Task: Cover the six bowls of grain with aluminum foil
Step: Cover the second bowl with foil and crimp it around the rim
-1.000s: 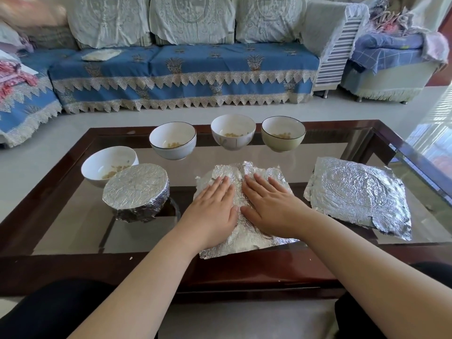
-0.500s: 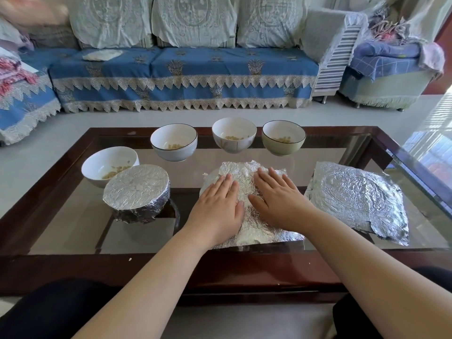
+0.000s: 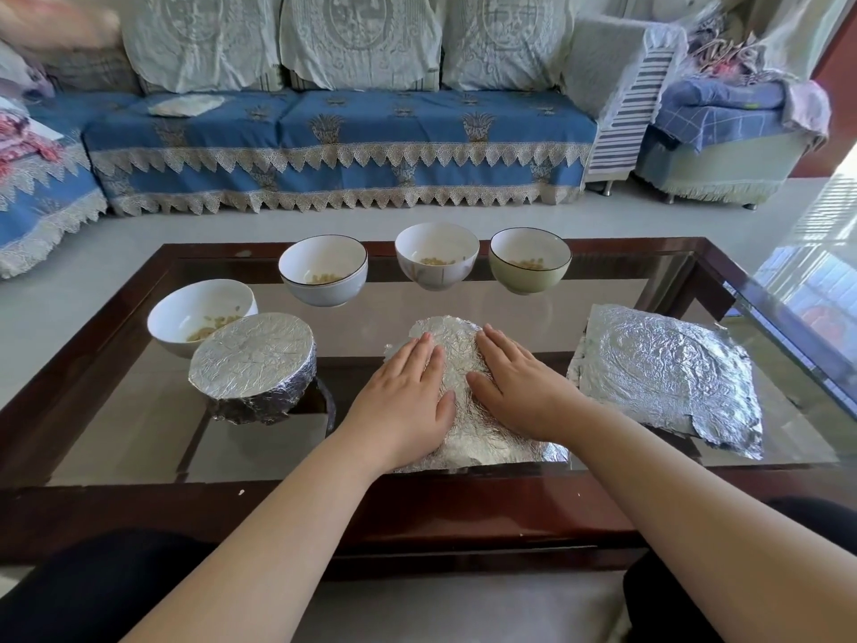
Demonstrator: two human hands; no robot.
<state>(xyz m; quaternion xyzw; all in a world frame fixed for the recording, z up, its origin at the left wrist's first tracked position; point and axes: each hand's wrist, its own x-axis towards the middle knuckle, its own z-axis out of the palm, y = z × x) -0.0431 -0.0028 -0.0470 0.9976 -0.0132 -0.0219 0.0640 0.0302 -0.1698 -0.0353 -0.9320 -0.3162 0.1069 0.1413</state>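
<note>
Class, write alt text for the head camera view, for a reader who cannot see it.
Both hands, left hand and right hand, press flat on a foil sheet on a glass table. One foil-covered bowl sits left; four open bowls of grain and a spare foil sheet surround them.

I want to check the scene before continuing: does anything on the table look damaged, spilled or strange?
The spare foil sheet at the right has a ragged, torn near edge. A few pale specks lie on the table's wooden frame; whether they are grain is unclear. Nothing else stands out.
</note>
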